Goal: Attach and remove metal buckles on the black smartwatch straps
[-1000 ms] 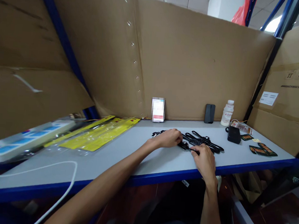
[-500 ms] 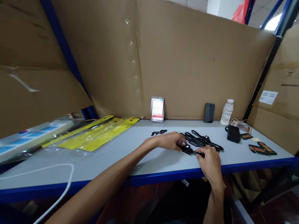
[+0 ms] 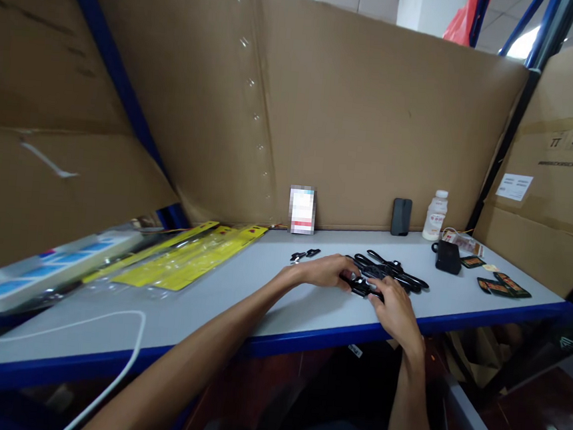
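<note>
Across the back, a cardboard sheet (image 3: pixel 364 128) closes off the work area. Below it runs the grey desk (image 3: pixel 217 316), bounded in front by a blue edge (image 3: pixel 305 345). Yellow packs (image 3: pixel 197 261) lie on its left part, and a broad bare surface separates them from the left forearm (image 3: pixel 220 340). A smaller bare area extends from the right hand (image 3: pixel 396 311) toward the black case (image 3: pixel 446 257). Near the back edge stand a bottle (image 3: pixel 435 218), a lit phone (image 3: pixel 301 209) and a dark phone (image 3: pixel 401 217), well apart from the hands.

Toward the front edge, the left hand (image 3: pixel 329 271) has its fingers curled on the left end of a black piece (image 3: pixel 361 287); the right hand pinches the other end. The piece lies just in front of a pile of black parts (image 3: pixel 396 273). Small black bits (image 3: pixel 306 255) rest beyond the left wrist.

Compared with half a second earlier, the right hand has shifted left, narrowing the gap between the hands; the pile and phones are unchanged in position.
</note>
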Tool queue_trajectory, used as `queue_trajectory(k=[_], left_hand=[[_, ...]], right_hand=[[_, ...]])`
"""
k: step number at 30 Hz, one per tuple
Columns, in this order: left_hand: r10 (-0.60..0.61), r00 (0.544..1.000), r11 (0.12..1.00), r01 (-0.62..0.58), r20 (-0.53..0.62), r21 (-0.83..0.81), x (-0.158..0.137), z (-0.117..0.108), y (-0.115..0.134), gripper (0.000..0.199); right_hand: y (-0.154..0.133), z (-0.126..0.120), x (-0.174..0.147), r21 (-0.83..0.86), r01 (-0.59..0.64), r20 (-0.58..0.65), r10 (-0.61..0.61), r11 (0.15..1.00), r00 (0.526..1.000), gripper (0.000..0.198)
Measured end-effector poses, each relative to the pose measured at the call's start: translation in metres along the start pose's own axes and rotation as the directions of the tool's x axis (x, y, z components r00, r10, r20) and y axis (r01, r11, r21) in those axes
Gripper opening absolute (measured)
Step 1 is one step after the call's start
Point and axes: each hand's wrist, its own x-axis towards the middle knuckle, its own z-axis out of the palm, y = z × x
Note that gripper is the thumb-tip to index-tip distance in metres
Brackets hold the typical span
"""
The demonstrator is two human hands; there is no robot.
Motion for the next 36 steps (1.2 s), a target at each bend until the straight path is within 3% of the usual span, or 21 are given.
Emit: queue_trajectory(k=[5,13,23,27,32,36], left_hand=[[0.034,0.999,0.999,-0.034,-0.019,-0.003,0.0,0.002,-0.004,0.026],[-0.087,0.994,0.991,0.094,-0.068,0.097,-0.002,0.0,0.0,0.02],[-0.109,0.991,0.977,0.122,-0.079,0.178,-0.004,-0.001,0.005,0.016],[-0.082,0.995,0.983,0.091,-0.059,0.161,-0.004,-0.002,0.005,0.019],[0.024,0.98,0.986,0.009,-0.197,0.164,0.0,0.002,0.005,0.025],[0.105,0.971,0.986,-0.074,-0.214,0.149,0.007,0.012,0.002,0.021]], right_hand=[[0.0,0.0,0.0,0.042,0.012,-0.023,-0.011,0.999,1.0,0.037],[0.002,0.004,0.003,0.125,-0.016,-0.096,0.028,0.992,0.995,0.03],[0.005,0.007,0.005,0.195,0.016,-0.132,0.01,0.981,0.991,0.019],[0.005,0.007,0.005,0.204,0.009,-0.136,0.019,0.979,0.991,0.024],[0.003,0.007,0.004,0.178,-0.006,-0.128,0.03,0.984,0.991,0.03],[0.002,0.006,0.004,0.148,-0.011,-0.109,0.027,0.989,0.994,0.035]])
